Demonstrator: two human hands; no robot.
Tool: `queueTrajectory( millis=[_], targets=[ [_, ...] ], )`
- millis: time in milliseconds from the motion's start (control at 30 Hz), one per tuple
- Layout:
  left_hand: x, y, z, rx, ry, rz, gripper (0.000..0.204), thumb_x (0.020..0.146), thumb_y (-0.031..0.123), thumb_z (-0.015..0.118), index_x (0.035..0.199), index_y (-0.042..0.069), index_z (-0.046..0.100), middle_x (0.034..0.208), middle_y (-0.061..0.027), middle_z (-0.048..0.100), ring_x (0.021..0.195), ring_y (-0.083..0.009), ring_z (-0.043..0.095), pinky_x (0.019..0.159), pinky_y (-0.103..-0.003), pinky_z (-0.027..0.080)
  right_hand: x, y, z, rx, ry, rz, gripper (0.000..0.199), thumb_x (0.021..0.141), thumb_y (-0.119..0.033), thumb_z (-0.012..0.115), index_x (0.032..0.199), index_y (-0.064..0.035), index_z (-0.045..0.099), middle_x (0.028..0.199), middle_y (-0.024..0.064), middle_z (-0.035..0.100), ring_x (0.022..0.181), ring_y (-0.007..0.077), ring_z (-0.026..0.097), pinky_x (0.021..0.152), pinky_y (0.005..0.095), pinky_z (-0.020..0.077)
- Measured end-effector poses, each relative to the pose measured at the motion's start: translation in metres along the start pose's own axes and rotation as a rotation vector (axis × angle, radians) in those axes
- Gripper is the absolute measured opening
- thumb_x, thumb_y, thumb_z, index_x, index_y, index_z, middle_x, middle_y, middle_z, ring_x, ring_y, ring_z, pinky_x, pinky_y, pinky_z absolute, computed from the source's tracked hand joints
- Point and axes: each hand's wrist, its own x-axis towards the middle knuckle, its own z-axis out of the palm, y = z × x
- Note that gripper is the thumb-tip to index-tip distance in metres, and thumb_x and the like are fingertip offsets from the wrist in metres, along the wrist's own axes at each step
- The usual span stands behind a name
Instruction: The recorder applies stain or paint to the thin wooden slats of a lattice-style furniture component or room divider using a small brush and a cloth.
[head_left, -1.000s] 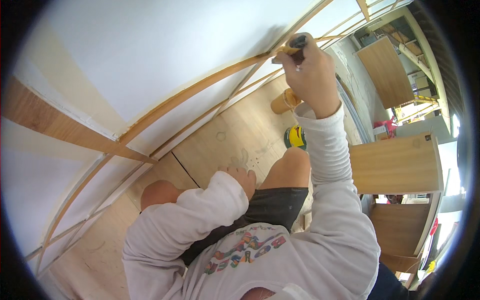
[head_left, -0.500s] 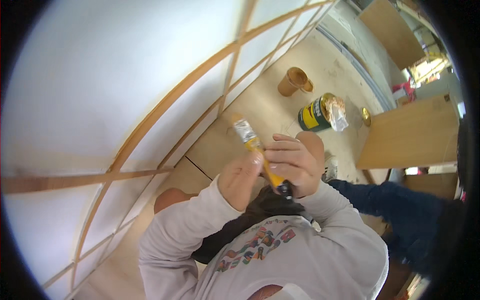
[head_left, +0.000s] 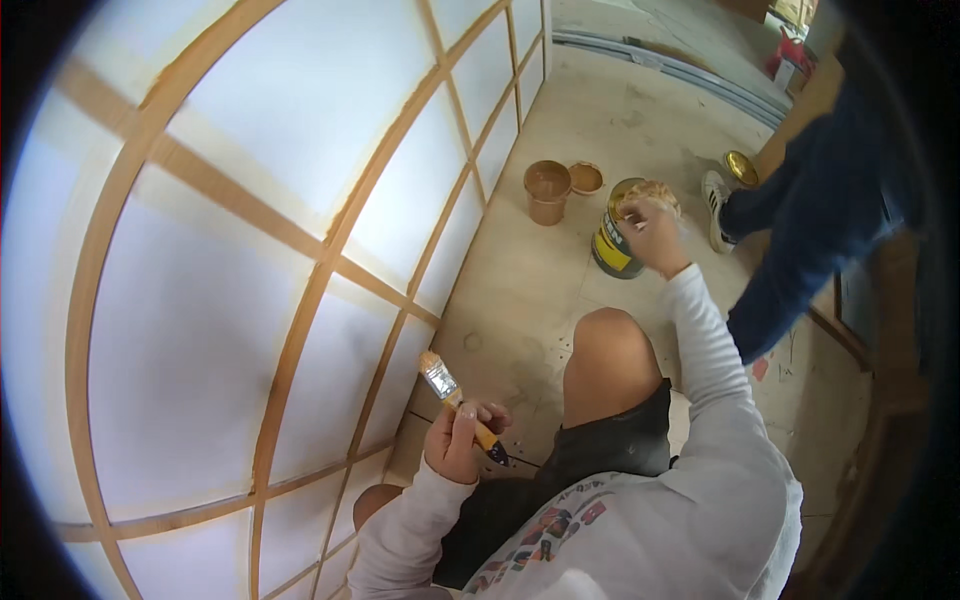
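My left hand (head_left: 462, 440) is closed around the yellow handle of a paintbrush (head_left: 440, 378). Its bristles are coated light brown, its ferrule is silvery and its handle end dark. The bristles point up toward a white panel with wooden strips (head_left: 300, 380) and stand apart from it. On the right, my right hand (head_left: 655, 240) reaches to a dark can with a yellow label (head_left: 612, 252). Its fingers are closed at a crumpled, brown-stained cloth (head_left: 657, 193) on the can's top. The hand hides part of the cloth and the can's rim.
A brown plastic tub (head_left: 547, 205) stands beyond the can, with a small brown-coated lid (head_left: 586, 178) beside it. Another person's dark trouser leg (head_left: 800, 230) and striped shoe (head_left: 717, 208) are at the right, near a round golden lid (head_left: 740, 167). Grey pipes (head_left: 680, 72) lie farther off.
Both hands were together on the brush; now only my left holds it, lower and to the left. My right hand has gone out to the cloth on the can. The view has shifted.
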Motion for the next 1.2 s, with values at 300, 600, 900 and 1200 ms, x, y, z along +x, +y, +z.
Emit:
queueTrajectory(
  millis=[300,600,900,1200],
  targets=[
    [0.020,-0.006,0.000,0.080,0.047,-0.012,0.030,0.097,0.028,0.039,0.090,0.001,0.049,0.091,-0.0144,0.055,0.082,-0.0267,0.057,0.077,-0.039,0.046,0.040,0.130,-0.001,-0.313,0.101,0.320,0.035,0.076,-0.030,0.060,0.101,-0.0046,0.064,0.097,0.0202,0.064,0.093,0.0358,0.060,0.082,0.0404,0.0476],
    [0.029,-0.019,0.019,0.156,0.004,0.029,0.030,0.096,0.027,0.037,0.091,0.000,0.048,0.088,-0.0155,0.060,0.081,-0.0250,0.061,0.075,-0.036,0.048,0.034,0.124,0.021,-0.622,-0.033,0.178,0.039,0.080,-0.040,0.060,0.100,-0.0072,0.065,0.096,0.0159,0.066,0.088,0.0333,0.062,0.078,0.0426,0.0484],
    [0.062,0.003,0.018,0.361,0.115,0.260,0.013,0.090,0.010,0.051,0.084,0.002,0.044,0.095,-0.0144,0.059,0.083,-0.0188,0.059,0.070,-0.032,0.051,-0.011,-0.046,-0.030,0.371,-0.170,-0.309,0.011,0.080,-0.014,0.062,0.084,-0.0045,0.060,0.079,0.0096,0.061,0.069,0.0222,0.059,0.063,0.0328,0.0472],
    [0.088,0.038,-0.009,0.273,-0.112,0.424,0.025,0.089,0.004,0.055,0.083,0.008,0.031,0.117,-0.0212,0.048,0.104,-0.0236,0.052,0.087,-0.035,0.045,-0.070,-0.188,-0.014,0.960,-0.590,-0.229,0.020,0.079,-0.011,0.064,0.092,0.0014,0.055,0.082,0.0119,0.057,0.082,0.0208,0.057,0.070,0.0325,0.0450]
  ],
)
